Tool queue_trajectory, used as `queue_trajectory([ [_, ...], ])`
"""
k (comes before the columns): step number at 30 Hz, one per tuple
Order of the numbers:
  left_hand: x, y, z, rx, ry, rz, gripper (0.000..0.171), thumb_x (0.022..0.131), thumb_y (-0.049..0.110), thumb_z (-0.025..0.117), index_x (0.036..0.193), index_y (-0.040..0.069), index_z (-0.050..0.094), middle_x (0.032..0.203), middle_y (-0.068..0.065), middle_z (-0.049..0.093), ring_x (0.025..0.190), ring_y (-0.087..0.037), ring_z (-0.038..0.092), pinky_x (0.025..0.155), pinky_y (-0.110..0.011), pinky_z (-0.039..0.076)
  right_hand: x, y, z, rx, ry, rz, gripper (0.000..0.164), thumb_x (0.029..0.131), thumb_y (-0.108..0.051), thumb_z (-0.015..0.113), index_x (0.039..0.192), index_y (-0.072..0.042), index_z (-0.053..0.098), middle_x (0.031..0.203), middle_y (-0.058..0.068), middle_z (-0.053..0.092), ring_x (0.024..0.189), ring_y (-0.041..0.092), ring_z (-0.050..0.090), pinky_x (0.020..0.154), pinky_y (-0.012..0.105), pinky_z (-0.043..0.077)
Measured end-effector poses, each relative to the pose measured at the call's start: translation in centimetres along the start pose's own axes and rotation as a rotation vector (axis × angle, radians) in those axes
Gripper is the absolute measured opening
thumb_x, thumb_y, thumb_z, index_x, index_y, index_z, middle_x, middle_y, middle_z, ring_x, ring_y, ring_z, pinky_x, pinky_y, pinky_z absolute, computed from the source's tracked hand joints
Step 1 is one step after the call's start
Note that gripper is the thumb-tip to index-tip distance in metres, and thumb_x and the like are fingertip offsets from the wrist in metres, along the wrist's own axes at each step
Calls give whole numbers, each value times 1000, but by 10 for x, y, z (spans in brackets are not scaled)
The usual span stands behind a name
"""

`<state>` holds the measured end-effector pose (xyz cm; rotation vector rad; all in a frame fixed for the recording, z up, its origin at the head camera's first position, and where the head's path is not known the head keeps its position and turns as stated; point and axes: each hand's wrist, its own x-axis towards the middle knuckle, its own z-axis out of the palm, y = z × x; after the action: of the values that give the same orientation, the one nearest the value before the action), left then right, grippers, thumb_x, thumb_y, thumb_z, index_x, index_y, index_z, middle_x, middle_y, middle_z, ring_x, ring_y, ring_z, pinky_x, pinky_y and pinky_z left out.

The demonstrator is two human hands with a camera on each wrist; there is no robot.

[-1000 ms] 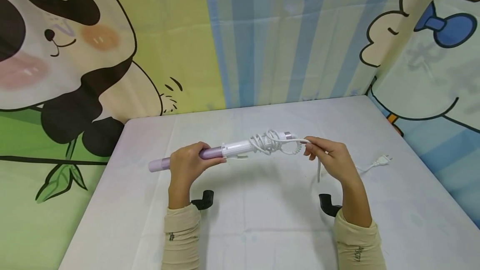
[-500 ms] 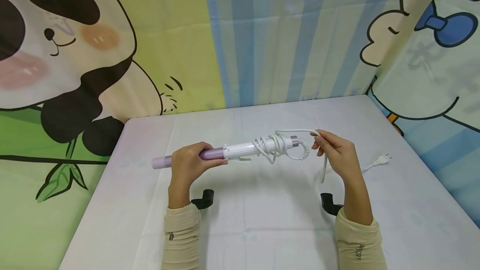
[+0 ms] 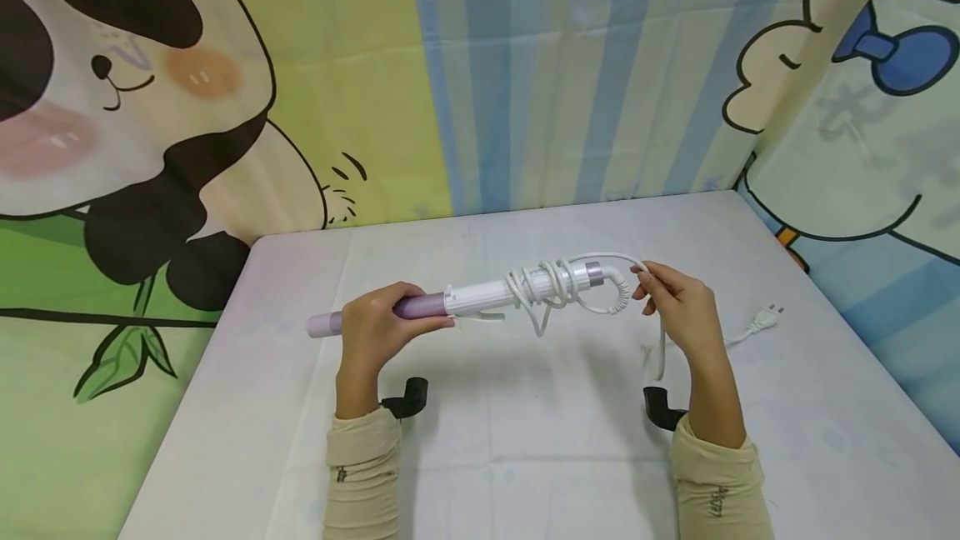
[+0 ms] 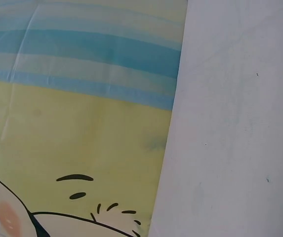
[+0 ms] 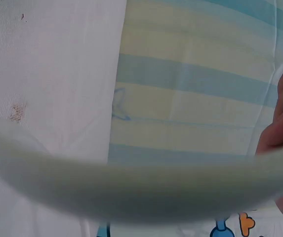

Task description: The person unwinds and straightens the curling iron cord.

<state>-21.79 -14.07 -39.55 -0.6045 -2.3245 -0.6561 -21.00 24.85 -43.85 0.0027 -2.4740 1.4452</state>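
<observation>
A curling iron (image 3: 480, 297) with a purple barrel and white handle is held above the table in the head view. My left hand (image 3: 375, 327) grips it round the barrel, the lighter tip poking out to the left. Loose turns of white power cord (image 3: 558, 280) wrap the handle. Beyond the handle's right end, my right hand (image 3: 684, 311) pinches the cord between thumb and fingers, and a length hangs below. In the right wrist view, the blurred cord (image 5: 146, 190) crosses in front of the right fingers (image 5: 282, 131). The left wrist view shows only table and backdrop.
The cord's plug (image 3: 765, 319) lies on the white-covered table (image 3: 487, 473), right of the right hand. Black curved pieces (image 3: 408, 398) stick out beside both wrists. A printed cloth backdrop (image 3: 525, 73) rises behind the table's back edge.
My right hand has moved right and slightly up, drawing the cord out. The coils round the handle have shifted and loosened, one loop now hanging lower. My left hand keeps its grip on the barrel.
</observation>
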Motion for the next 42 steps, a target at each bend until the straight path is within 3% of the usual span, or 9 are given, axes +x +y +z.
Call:
queue_trajectory([
  [5, 0, 0, 0, 29, 42, -45, 48, 46, 44, 86, 74, 10, 68, 64, -4, 67, 50, -14, 56, 47, -28, 40, -9, -25, -8, -145, -167, 43, 37, 94, -31, 50, 117, -5, 60, 78, 7, 64, 61, 14, 55, 58, 24, 43],
  [10, -1, -2, 1, 67, 69, -53, 62, 58, 69, 66, 74, 10, 68, 62, -5, 66, 48, -14, 54, 45, -28, 38, -18, -52, -14, -279, -314, 26, 32, 96, -16, 47, 121, 2, 56, 79, 7, 64, 65, 14, 55, 62, 26, 44],
  [12, -1, -3, 0, 75, 69, -58, 67, 61, 74, 57, 74, 10, 68, 61, -4, 65, 47, -14, 54, 44, -27, 37, -18, -52, -15, -283, -345, 11, 31, 95, -13, 47, 120, 3, 56, 78, 7, 63, 64, 13, 55, 62, 26, 44],
  [20, -1, -2, 0, 81, 62, -74, 60, 57, 68, 68, 75, 11, 68, 61, -4, 65, 47, -14, 54, 44, -27, 37, -18, -53, -17, -261, -487, 53, 27, 95, -11, 47, 115, 2, 59, 75, 5, 59, 64, 14, 53, 60, 26, 43],
  [26, -3, -3, 1, 99, 63, -106, 67, 61, 75, 55, 76, 11, 68, 62, -5, 66, 47, -16, 55, 44, -27, 36, -20, -58, -14, -229, -606, 3, 25, 92, -9, 51, 113, 1, 60, 75, 2, 59, 66, 15, 55, 61, 25, 45],
  [30, -3, -5, 2, 120, 36, -130, 71, 61, 77, 51, 78, 10, 68, 62, -6, 66, 47, -16, 55, 44, -26, 35, -24, -62, -13, -202, -601, -77, 26, 92, -12, 53, 113, 1, 61, 76, 0, 60, 67, 10, 56, 60, 23, 45],
  [34, -3, -5, 4, 151, 5, -135, 63, 56, 68, 69, 77, 10, 68, 61, -5, 65, 47, -15, 53, 43, -25, 34, -28, -68, -13, -147, -560, -191, 25, 91, -10, 53, 112, 1, 62, 76, -3, 62, 66, 5, 55, 61, 22, 45],
  [38, -3, -5, 6, 170, -20, -127, 53, 50, 54, 81, 75, 10, 68, 59, -4, 64, 45, -14, 51, 43, -25, 33, -30, -72, -13, -50, -439, -378, 21, 89, 1, 53, 107, 1, 63, 76, -2, 64, 64, 5, 55, 62, 20, 45],
  [42, -2, -5, 7, 196, -63, -113, 54, 48, 56, 81, 74, 10, 68, 59, -3, 63, 45, -13, 50, 43, -26, 34, -30, -73, -10, 47, -286, -492, 22, 86, 9, 53, 103, 2, 64, 78, -3, 65, 63, 5, 54, 63, 17, 43],
])
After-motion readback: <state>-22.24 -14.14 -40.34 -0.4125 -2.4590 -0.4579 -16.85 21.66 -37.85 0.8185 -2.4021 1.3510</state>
